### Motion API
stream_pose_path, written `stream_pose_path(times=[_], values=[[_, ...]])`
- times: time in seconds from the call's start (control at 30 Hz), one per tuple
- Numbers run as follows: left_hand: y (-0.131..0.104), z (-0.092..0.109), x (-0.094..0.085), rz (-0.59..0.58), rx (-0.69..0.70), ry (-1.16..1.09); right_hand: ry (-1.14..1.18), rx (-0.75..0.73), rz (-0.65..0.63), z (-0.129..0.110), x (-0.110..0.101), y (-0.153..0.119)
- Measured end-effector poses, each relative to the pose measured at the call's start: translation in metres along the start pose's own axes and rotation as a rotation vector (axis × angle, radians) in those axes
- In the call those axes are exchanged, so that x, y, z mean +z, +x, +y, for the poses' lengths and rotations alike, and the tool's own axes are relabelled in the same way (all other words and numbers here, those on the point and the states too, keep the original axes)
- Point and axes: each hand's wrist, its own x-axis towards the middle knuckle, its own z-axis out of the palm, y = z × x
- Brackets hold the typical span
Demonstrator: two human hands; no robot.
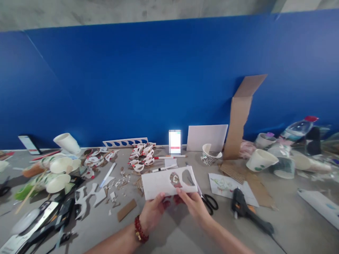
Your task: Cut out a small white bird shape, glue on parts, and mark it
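A white board strip (159,186) with two oval cut-outs towards its right end is held up over the table. My left hand (155,211), with a beaded red bracelet at the wrist, grips its lower edge, thumb in front. My right hand (194,207) pinches the same edge below the cut-outs. The fingers behind the strip are partly hidden. Black-handled scissors (210,204) lie just right of my right hand, blades partly covered. Behind the strip lie a marker (161,169) and a cluster of small white, red and black bird-like cut-outs (141,157).
A black glue gun (238,206) and a drawing (222,185) lie to the right. A cardboard piece (238,123) and a white board (206,137) stand near the blue wall. White scraps (86,199), paper cups (58,183) and a pen-like cutter (108,174) are on the left.
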Motion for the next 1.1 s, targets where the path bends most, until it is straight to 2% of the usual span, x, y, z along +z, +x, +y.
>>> stream_pose_path(times=[0.1, 0.17, 0.23, 0.3, 0.37, 0.4, 0.43, 0.5, 0.57, 0.63, 0.73, 0.83, 0.87, 0.9, 0.93, 0.97, 1.07, 1.1], values=[[-0.001, 0.011, -0.003, -0.113, 0.053, 0.121, 0.116, 0.034, 0.122, -0.011, -0.011, 0.014], [0.001, 0.023, -0.005, -0.174, 0.117, 0.109, 0.143, 0.029, 0.199, -0.017, -0.025, 0.023], [0.004, 0.036, -0.004, -0.163, 0.134, 0.058, 0.127, 0.041, 0.212, -0.020, -0.037, 0.028], [0.007, 0.047, 0.000, -0.156, 0.075, 0.156, 0.055, 0.062, 0.124, -0.019, -0.043, 0.031], [0.010, 0.054, 0.004, -0.165, -0.110, 0.399, -0.086, 0.036, -0.031, -0.017, -0.043, 0.034], [0.011, 0.055, 0.007, -0.144, -0.139, 0.503, -0.174, -0.008, -0.092, -0.016, -0.042, 0.035], [0.012, 0.056, 0.008, -0.120, -0.121, 0.581, -0.269, -0.069, -0.123, -0.015, -0.041, 0.036], [0.015, 0.056, 0.010, -0.057, 0.020, 0.663, -0.475, -0.204, -0.099, -0.012, -0.040, 0.034], [0.016, 0.058, 0.010, 0.007, 0.183, 0.646, -0.719, -0.325, -0.077, -0.007, -0.041, 0.024], [0.016, 0.061, 0.009, 0.062, 0.273, 0.567, -0.945, -0.475, -0.117, -0.002, -0.042, 0.007], [0.017, 0.063, 0.007, 0.119, 0.287, 0.442, -1.190, -0.616, -0.293, 0.004, -0.037, -0.023], [0.018, 0.059, 0.009, 0.138, 0.274, 0.383, -1.193, -0.665, -0.766, 0.003, -0.026, -0.035], [0.018, 0.058, 0.010, 0.143, 0.274, 0.372, -1.174, -0.667, -0.884, 0.002, -0.024, -0.033], [0.018, 0.056, 0.010, 0.153, 0.279, 0.364, -1.163, -0.665, -0.949, 0.002, -0.022, -0.028], [0.018, 0.055, 0.011, 0.164, 0.282, 0.359, -1.169, -0.654, -0.962, 0.002, -0.021, -0.022], [0.017, 0.053, 0.012, 0.173, 0.281, 0.354, -1.192, -0.637, -0.917, 0.003, -0.022, -0.014], [0.012, 0.051, 0.011, 0.162, 0.265, 0.344, -1.316, -0.590, -0.665, 0.011, -0.029, 0.001], [0.010, 0.051, 0.011, 0.146, 0.255, 0.339, -1.342, -0.593, -0.618, 0.014, -0.031, 0.002]])
